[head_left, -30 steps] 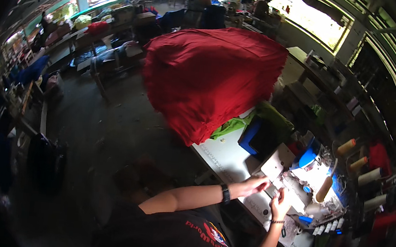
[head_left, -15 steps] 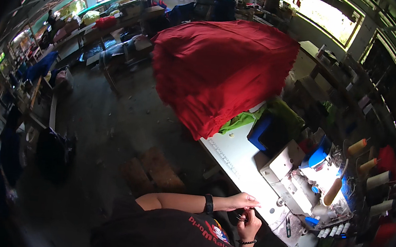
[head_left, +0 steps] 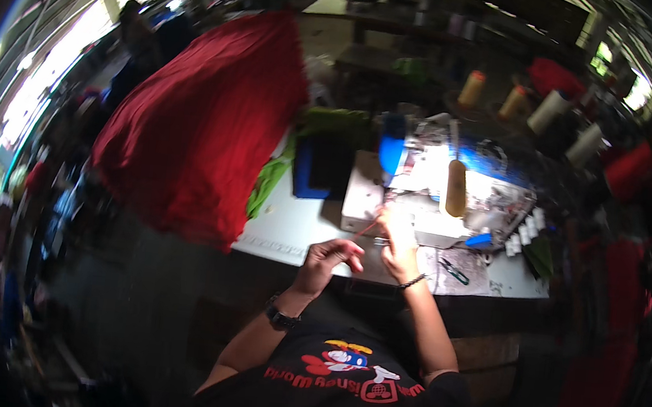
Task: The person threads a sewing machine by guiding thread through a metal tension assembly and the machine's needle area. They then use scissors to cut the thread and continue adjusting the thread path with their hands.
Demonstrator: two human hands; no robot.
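A sewing machine [head_left: 362,191] under a bright lamp stands on a white table [head_left: 288,227] in front of me. My right hand [head_left: 399,246] reaches up to the machine's front, its fingertips washed out by the glare. Lower and to its left, my left hand [head_left: 327,262] is held at the table's near edge with curled fingers. A thin reddish thread [head_left: 369,227] slants between the fingertips of both hands, and each appears to pinch it. Thread snips [head_left: 454,272] lie on the table right of my right hand.
A large heap of red fabric [head_left: 200,121] covers the table's left end, with green cloth [head_left: 269,184] beneath its edge. Several thread cones [head_left: 548,111] stand behind the machine at the right. A wooden bench [head_left: 488,350] shows beside me on the right.
My view has swung to the right, so the machine is now straight ahead. My hands have moved from close together to apart, the right one up to the machine.
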